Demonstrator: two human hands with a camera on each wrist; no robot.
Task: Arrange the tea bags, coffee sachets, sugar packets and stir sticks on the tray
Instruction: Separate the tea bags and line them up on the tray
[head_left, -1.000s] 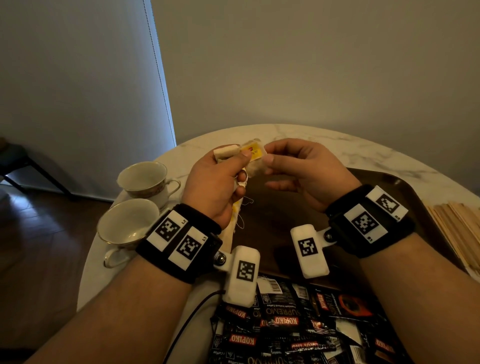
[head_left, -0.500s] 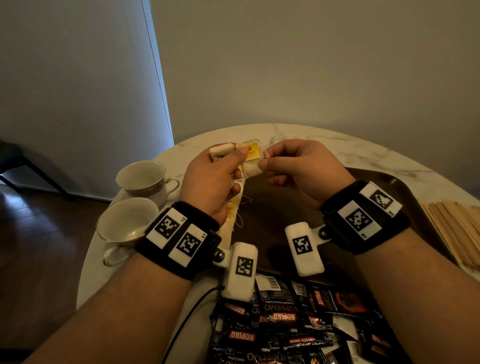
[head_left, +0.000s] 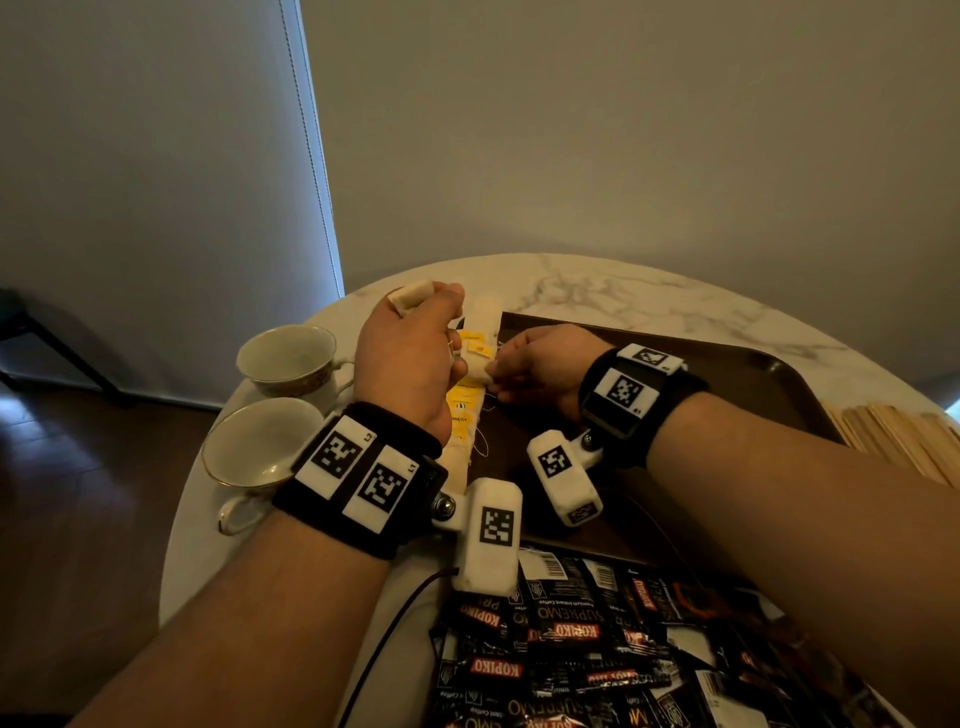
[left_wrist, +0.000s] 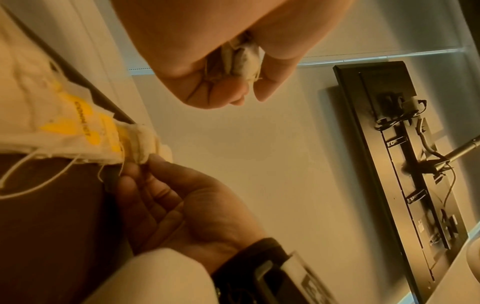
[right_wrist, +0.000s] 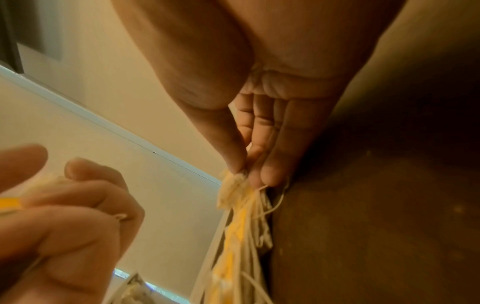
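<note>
Head view: right hand (head_left: 540, 369) pinches a white paper tea bag (head_left: 478, 370) onto the row at the dark brown tray (head_left: 727, 384) edge; left hand (head_left: 410, 358) grips spare bags (head_left: 410, 297).

A round marble-topped table (head_left: 623, 291) carries a dark brown tray (head_left: 727, 384); left of the tray stand two teacups (head_left: 270, 410), right of it wooden stir sticks (head_left: 898, 441), before it black coffee sachets (head_left: 571, 649).

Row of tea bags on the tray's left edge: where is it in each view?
Head: row of tea bags centre-left, between left hand and right hand.
Left wrist: left edge, mid-height.
Right wrist: bottom centre, running up to the fingertips.
Shared landmark: dark brown tray, beside the bags in all three.
</note>
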